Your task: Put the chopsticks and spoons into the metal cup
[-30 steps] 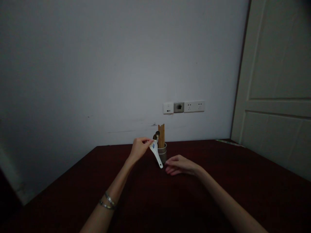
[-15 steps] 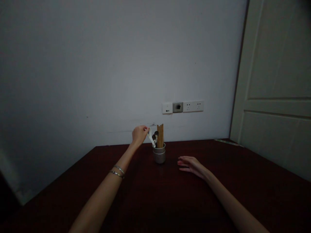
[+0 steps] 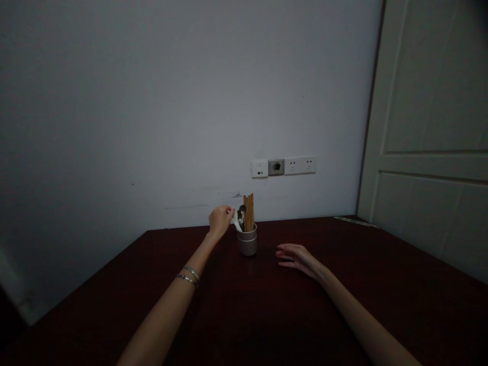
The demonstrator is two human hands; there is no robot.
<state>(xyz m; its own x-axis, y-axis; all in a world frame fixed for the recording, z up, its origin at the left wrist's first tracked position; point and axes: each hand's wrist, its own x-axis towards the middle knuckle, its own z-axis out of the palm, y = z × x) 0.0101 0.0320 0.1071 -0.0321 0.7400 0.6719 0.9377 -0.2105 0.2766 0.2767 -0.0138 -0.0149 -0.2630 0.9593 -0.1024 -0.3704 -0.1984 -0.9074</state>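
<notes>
My left hand (image 3: 220,220) pinches the upper end of a white soup spoon (image 3: 237,222). The spoon slants down to the right, its lower end at the left side of the mouth of a grey utensil holder (image 3: 248,245). Upright in the holder are several wooden chopsticks (image 3: 249,212) and, left of them, metal spoons (image 3: 241,215). To the right of the holder and apart from it, my right hand (image 3: 297,255) is held by the dark red table with its fingers apart and nothing in them.
The dark red table (image 3: 229,315) reaches back to a grey wall (image 3: 171,112). Switches and sockets (image 3: 300,165) are set in the wall behind the holder. A pale panelled door (image 3: 430,193) stands at the right, with a thin flat strip (image 3: 356,221) on the table's far right edge.
My left hand has lowered, bringing the white soup spoon further down at the holder's mouth. My right hand keeps nearly the same pose. The whole view has shifted slightly.
</notes>
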